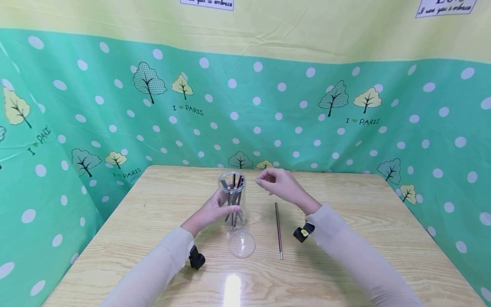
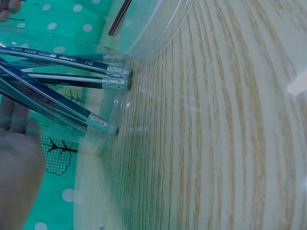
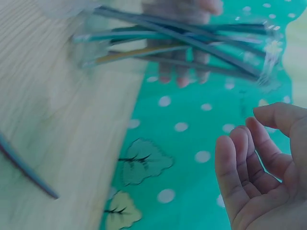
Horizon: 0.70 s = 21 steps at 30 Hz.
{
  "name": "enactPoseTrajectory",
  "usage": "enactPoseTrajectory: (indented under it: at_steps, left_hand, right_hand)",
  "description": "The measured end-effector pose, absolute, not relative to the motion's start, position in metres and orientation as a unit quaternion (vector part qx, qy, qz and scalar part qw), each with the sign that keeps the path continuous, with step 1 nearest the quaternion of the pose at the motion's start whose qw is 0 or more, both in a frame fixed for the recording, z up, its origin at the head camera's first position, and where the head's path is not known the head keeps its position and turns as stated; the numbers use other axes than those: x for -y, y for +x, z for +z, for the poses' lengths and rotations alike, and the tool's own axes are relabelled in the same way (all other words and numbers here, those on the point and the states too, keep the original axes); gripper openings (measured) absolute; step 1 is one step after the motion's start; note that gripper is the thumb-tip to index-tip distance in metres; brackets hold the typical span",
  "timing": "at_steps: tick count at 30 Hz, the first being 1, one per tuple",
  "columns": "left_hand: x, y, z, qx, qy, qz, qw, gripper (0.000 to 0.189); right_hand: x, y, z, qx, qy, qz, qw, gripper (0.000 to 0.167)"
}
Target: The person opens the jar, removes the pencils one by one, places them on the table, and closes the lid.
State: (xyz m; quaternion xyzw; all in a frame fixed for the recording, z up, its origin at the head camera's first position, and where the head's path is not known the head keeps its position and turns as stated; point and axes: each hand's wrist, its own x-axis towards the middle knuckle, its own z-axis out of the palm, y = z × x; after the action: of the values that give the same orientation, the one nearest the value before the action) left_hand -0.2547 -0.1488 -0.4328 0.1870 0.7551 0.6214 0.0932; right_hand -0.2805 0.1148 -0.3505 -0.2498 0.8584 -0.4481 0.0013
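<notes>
Lid (image 1: 242, 244) (clear) lies nr pencil jar (image 1: 243, 199), loose pencil (image 1: 278, 230) to its R.

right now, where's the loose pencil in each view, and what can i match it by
Head: the loose pencil lies below centre, right of the lid.
Left wrist: only part of the loose pencil shows, at the top, left of centre, by the lid.
Right wrist: the loose pencil runs in from the left edge, lower half.
Shared landmark: the jar, in all three.
</notes>
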Motion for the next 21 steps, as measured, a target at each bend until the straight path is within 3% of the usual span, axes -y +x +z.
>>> enactPoseTrajectory:
  at_steps: [12, 21]
  left_hand:
    - [0.149, -0.255, -0.432, -0.754, 0.19, 0.622, 0.094, 0.088]
    - [0.149, -0.257, -0.433, -0.741, 0.216, 0.628, 0.097, 0.085]
  right_hand:
    - [-0.096, -0.265, -0.326, -0.836, -0.303, -0.456, -0.031, 0.01]
    - [-0.084, -0.267, -0.322, -0.84, -0.302, -0.45, -0.004, 0.011]
